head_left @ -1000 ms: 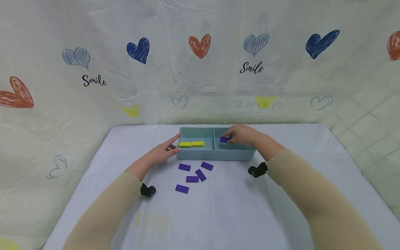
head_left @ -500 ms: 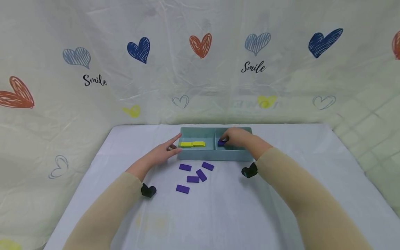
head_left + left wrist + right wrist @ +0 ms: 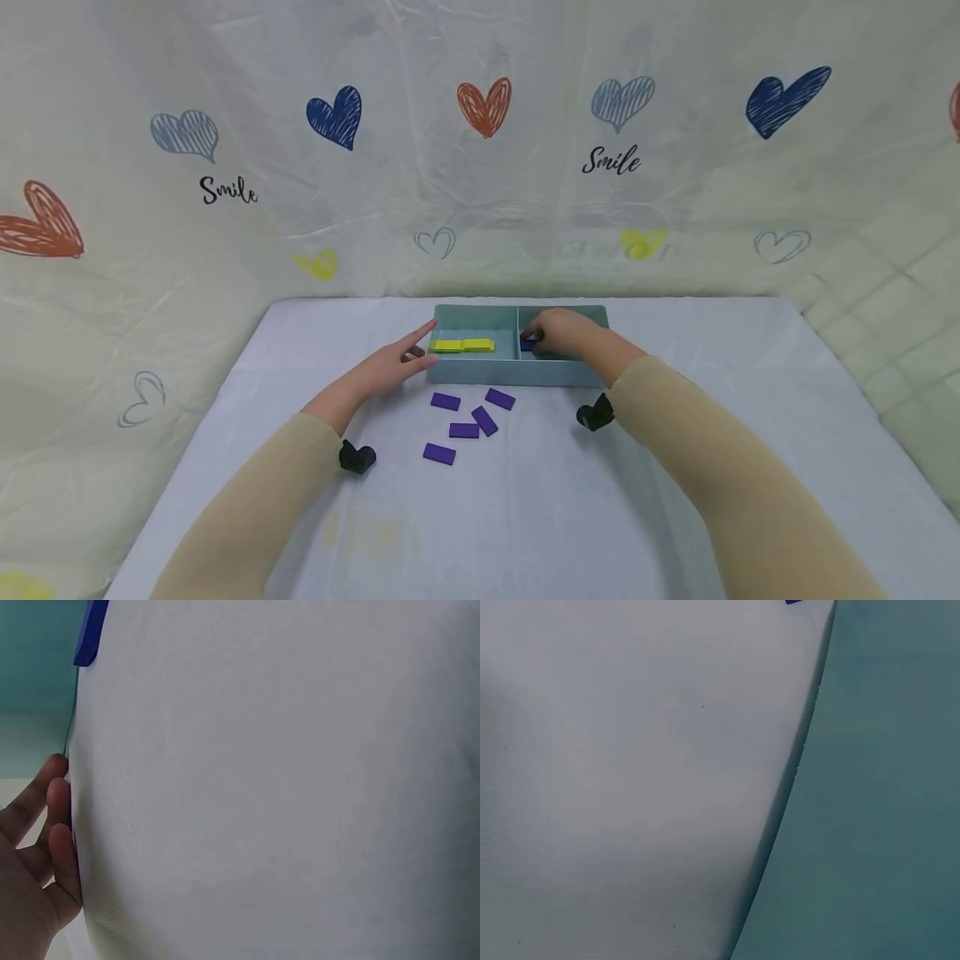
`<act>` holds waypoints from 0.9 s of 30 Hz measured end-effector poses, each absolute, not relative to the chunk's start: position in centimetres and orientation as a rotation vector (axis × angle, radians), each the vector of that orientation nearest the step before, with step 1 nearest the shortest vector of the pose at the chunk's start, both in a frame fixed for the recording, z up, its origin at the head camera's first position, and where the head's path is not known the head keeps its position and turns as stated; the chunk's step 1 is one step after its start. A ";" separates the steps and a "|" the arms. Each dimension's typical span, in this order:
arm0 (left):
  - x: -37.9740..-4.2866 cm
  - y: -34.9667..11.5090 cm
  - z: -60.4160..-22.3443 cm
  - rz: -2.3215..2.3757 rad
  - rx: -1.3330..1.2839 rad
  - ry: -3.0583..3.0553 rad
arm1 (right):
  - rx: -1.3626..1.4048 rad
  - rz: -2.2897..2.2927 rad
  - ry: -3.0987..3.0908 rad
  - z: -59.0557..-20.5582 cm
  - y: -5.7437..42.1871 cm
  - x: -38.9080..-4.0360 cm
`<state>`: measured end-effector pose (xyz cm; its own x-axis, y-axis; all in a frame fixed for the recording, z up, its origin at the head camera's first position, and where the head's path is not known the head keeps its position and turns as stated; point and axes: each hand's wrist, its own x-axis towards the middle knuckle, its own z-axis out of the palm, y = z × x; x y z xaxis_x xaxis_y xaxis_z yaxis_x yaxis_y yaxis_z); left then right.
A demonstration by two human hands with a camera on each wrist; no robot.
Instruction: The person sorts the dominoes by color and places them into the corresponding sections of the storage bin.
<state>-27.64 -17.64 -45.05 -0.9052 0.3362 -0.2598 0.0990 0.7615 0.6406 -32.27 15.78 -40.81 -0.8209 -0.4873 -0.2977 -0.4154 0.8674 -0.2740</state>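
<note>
A teal box (image 3: 480, 373) with a divider (image 3: 518, 333) across it stands near the far edge of the table. My left hand (image 3: 382, 367) steadies its left end, index finger stretched along the side and thumb at the front corner; the left wrist view catches other fingers (image 3: 64, 859) beside the box wall. Inside the right compartment, my right hand (image 3: 566, 330) pinches a purple block (image 3: 528, 344) close by the divider, mostly hidden by the fingers. Yellow blocks (image 3: 465, 346) lie end to end in the left compartment, along its front wall.
Several purple blocks (image 3: 464, 431) lie scattered on the white tablecloth (image 3: 525, 517) in front of the box. Dark wrist devices (image 3: 596, 412) hang below both sleeves. A curtain printed with hearts (image 3: 484, 108) rises behind the table.
My right hand has moved left and lower inside the right compartment, bringing the purple block to the divider. The left hand stays at the box's end.
</note>
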 end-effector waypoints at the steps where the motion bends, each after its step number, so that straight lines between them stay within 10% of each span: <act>1: -27.6 -17.6 -45.1 0.914 0.337 2.596 | -0.661 -0.286 2.680 -40.8 15.8 -32.2; 27: -27.5 -17.4 -45.0 0.919 0.321 2.609 | -0.657 -0.447 2.769 -36.5 18.8 -27.8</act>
<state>-27.53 -17.45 -45.04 -0.9114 0.3243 -0.2533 0.0940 0.7633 0.6392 -27.82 18.78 -36.49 -0.8640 -0.4710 -0.1779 -0.3911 0.8504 -0.3520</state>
